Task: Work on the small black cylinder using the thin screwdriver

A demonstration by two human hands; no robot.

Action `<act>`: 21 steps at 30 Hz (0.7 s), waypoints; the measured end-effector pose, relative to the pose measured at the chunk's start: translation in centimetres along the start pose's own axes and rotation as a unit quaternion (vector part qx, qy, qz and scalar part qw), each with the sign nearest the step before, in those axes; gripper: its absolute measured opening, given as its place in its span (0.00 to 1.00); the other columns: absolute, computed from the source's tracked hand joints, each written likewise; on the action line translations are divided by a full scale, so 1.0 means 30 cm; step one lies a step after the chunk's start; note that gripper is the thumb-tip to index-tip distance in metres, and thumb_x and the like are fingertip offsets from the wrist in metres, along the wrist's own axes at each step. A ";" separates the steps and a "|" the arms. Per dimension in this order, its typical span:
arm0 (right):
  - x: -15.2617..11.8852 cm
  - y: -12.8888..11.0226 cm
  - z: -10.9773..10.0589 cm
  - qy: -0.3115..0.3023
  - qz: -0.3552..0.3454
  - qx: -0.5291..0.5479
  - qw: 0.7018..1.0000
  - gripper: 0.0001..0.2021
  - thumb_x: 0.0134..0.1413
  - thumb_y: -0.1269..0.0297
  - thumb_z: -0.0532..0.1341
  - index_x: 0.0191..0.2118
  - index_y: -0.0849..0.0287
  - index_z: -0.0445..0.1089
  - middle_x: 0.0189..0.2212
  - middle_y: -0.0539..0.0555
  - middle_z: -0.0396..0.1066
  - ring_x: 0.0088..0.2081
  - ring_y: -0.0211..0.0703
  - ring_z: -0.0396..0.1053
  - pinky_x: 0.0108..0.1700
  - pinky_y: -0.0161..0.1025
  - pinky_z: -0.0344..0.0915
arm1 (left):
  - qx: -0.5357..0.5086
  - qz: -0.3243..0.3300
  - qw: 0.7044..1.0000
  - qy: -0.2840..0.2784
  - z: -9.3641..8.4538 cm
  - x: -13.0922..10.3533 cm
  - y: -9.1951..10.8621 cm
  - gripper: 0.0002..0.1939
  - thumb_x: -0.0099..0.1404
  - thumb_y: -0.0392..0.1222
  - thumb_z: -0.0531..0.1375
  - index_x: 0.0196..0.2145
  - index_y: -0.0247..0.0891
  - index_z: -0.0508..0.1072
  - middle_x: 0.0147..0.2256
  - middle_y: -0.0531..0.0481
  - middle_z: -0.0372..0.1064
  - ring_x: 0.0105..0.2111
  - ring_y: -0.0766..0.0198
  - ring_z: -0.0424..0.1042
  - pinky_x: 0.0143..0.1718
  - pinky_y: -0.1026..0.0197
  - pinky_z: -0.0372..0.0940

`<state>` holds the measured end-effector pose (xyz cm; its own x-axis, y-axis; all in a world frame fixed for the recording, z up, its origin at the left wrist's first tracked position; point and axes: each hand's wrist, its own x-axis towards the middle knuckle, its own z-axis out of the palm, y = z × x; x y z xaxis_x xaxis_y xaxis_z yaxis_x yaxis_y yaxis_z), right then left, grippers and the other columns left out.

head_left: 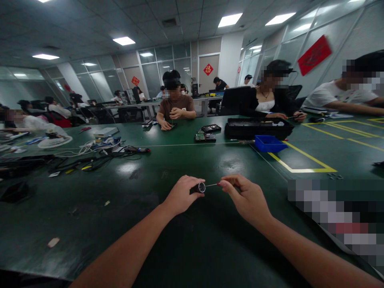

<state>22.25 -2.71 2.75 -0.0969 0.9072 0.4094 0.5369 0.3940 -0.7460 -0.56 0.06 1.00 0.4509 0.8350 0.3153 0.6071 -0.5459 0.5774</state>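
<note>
My left hand [182, 195] is closed around a short black cylinder [195, 189] with a silver-ringed round end, perhaps a flashlight; its round end faces me and to the right. In my right hand [250, 198] is a small screwdriver [213, 184], its red handle pinched between thumb and fingers. The thin metal shaft points left and its tip reaches the cylinder's right edge; whether it touches, I cannot tell. Both hands are above the green table [192, 160]. Most of the cylinder's body is hidden by my left fingers.
Cables [111, 148] lie tangled at the left. Opened hard drives [205, 137] rest farther back, beside a long black tray [259, 128] and a blue bin [270, 144]. A person [177, 106] works across the table; others sit at the right. Small screws or clips [334, 176] lie right.
</note>
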 end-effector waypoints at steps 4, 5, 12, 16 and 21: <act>0.001 -0.007 -0.014 -0.021 -0.017 0.007 1.000 0.11 0.64 0.57 0.56 0.45 0.56 0.71 0.36 0.54 0.78 0.37 0.48 0.76 0.36 0.42 0.69 | 0.004 0.007 1.000 -0.006 0.000 0.002 0.001 0.20 0.63 0.39 0.67 0.53 0.44 0.73 0.51 0.50 0.73 0.50 0.55 0.69 0.56 0.49 0.59; 0.000 -0.009 -0.015 -0.025 -0.024 0.010 0.999 0.11 0.64 0.58 0.56 0.45 0.56 0.70 0.37 0.54 0.78 0.37 0.47 0.76 0.37 0.42 0.69 | 0.005 0.008 1.000 -0.006 0.002 0.002 -0.001 0.20 0.63 0.39 0.66 0.53 0.45 0.73 0.51 0.49 0.73 0.51 0.55 0.69 0.57 0.49 0.59; -0.002 0.002 0.001 -0.018 0.010 -0.012 1.000 0.14 0.67 0.54 0.52 0.41 0.55 0.71 0.26 0.51 0.73 0.25 0.43 0.69 0.27 0.40 0.61 | 0.002 0.022 1.000 -0.009 0.016 0.002 -0.013 0.21 0.63 0.40 0.67 0.54 0.45 0.72 0.51 0.49 0.73 0.51 0.55 0.69 0.59 0.47 0.57; 0.004 0.030 0.023 0.010 0.042 0.125 0.991 0.12 0.63 0.55 0.58 0.46 0.55 0.69 0.36 0.54 0.75 0.37 0.47 0.74 0.39 0.43 0.68 | 0.002 0.005 1.000 0.004 0.011 0.002 -0.005 0.21 0.63 0.38 0.67 0.54 0.44 0.72 0.50 0.49 0.73 0.50 0.56 0.69 0.56 0.50 0.60; 0.045 0.061 0.036 0.023 0.189 0.395 0.899 0.14 0.56 0.51 0.63 0.37 0.57 0.72 0.31 0.53 0.72 0.33 0.44 0.72 0.43 0.47 0.72 | 0.011 0.015 1.000 0.016 0.005 0.005 -0.016 0.21 0.64 0.36 0.65 0.55 0.48 0.72 0.51 0.50 0.71 0.50 0.57 0.67 0.55 0.51 0.60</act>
<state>22.19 -0.61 1.36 0.0112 0.9983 0.0565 -0.2391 0.0576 -0.9693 -0.68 0.42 0.64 0.4491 0.8194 0.3562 0.6075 -0.5724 0.5508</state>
